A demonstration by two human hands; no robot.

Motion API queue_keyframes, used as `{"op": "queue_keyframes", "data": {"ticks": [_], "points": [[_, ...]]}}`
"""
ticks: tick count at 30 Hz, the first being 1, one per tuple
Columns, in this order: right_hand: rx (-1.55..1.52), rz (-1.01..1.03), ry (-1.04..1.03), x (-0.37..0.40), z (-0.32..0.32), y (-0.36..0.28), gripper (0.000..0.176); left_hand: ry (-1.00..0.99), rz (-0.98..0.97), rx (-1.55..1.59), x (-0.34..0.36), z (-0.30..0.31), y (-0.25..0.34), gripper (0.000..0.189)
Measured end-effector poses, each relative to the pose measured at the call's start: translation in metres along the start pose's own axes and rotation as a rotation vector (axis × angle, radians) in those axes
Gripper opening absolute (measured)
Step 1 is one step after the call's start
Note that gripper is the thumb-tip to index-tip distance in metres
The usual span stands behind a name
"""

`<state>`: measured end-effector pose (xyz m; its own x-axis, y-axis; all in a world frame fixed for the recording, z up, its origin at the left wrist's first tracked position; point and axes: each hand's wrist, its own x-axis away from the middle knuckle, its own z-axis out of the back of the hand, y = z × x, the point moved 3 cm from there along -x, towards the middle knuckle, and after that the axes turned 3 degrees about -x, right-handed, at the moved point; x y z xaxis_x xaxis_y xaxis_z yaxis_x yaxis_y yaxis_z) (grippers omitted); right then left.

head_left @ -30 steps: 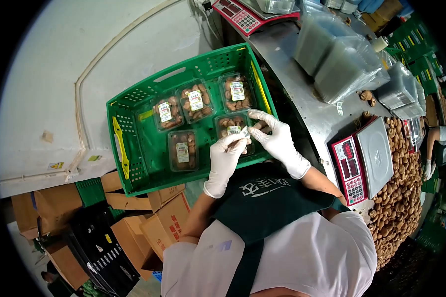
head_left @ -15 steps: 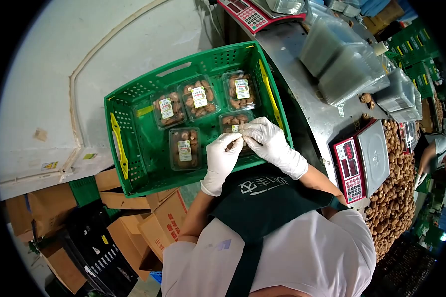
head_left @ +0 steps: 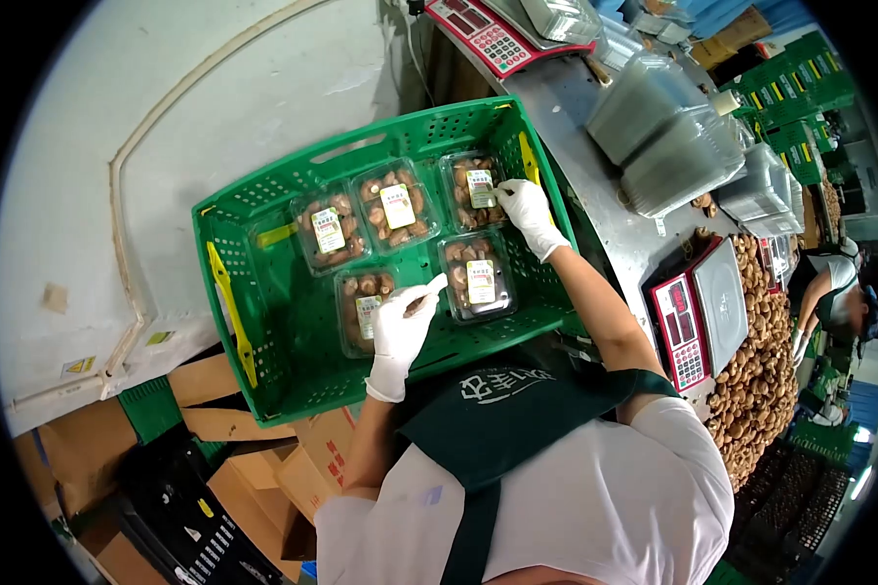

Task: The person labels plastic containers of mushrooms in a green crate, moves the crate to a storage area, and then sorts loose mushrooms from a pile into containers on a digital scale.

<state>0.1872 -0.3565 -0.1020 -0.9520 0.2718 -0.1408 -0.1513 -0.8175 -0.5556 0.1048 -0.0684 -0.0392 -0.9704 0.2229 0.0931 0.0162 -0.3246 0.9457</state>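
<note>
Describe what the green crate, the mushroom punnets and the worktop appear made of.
Green crate: likely rigid moulded plastic, satin; perforated walls.
Mushroom punnets: thin, glossy clear plastic; contents show through beneath highlights.
Worktop: probably stainless steel, dull grey with soft reflections.

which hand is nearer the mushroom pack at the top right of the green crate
Right: the right hand is at the right edge of that pack; the left hand is lower left, by another pack.
</note>
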Motion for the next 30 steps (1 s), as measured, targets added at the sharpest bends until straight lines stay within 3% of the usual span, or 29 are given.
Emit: {"op": "queue_keyframes", "data": {"ticks": [3, 7, 10, 12, 14, 15, 17, 19, 22, 24, 26, 28, 30], "points": [[0.275, 0.149, 0.083, -0.011, -0.016, 0.002, 0.018, -0.012, -0.019, -0.01, 0.001, 0.009, -0.008, 0.014], [0.641, 0.1, 0.037, -0.023, -0.045, 0.019, 0.012, 0.008, -0.075, -0.043, 0.002, 0.021, -0.006, 0.013], [0.667, 0.141, 0.06, -0.018, -0.05, 0.016, 0.008, 0.034, -0.1, -0.058, 0.002, 0.028, -0.004, 0.011], [0.504, -0.021, -0.057, -0.014, -0.055, 0.013, 0.012, 0.027, -0.085, -0.106, 0.002, 0.033, 0.0, 0.015], [0.336, -0.136, 0.067, -0.009, -0.054, 0.007, 0.018, 0.026, -0.06, -0.088, 0.002, 0.034, -0.001, 0.014], [0.335, -0.144, 0.068, -0.003, -0.048, 0.006, 0.018, 0.024, -0.035, -0.073, 0.003, 0.034, -0.002, 0.014], [0.354, 0.087, -0.11, 0.006, -0.036, -0.001, 0.022, 0.009, -0.041, -0.083, 0.004, 0.032, 0.001, 0.014], [0.272, 0.013, -0.187, 0.022, -0.015, -0.011, 0.018, 0.003, -0.053, -0.088, 0.003, 0.028, 0.005, 0.014], [0.062, -0.008, -0.177, 0.056, 0.033, -0.021, 0.016, -0.173, 0.055, 0.131, 0.005, 0.009, 0.013, 0.014], [-0.117, -0.016, -0.128, 0.071, 0.081, -0.033, 0.017, -0.315, -0.06, 0.065, 0.006, -0.005, 0.037, 0.013], [-0.28, -0.155, -0.079, 0.085, 0.122, -0.029, 0.019, -0.509, -0.136, 0.089, 0.01, -0.026, 0.06, 0.012], [-0.218, -0.272, 0.034, 0.095, 0.165, -0.016, 0.023, -0.679, -0.2, 0.075, 0.014, -0.053, 0.077, 0.013], [-0.082, -0.48, 0.084, 0.104, 0.174, 0.062, 0.026, -0.685, -0.35, -0.008, 0.018, -0.08, 0.09, 0.013]]}}
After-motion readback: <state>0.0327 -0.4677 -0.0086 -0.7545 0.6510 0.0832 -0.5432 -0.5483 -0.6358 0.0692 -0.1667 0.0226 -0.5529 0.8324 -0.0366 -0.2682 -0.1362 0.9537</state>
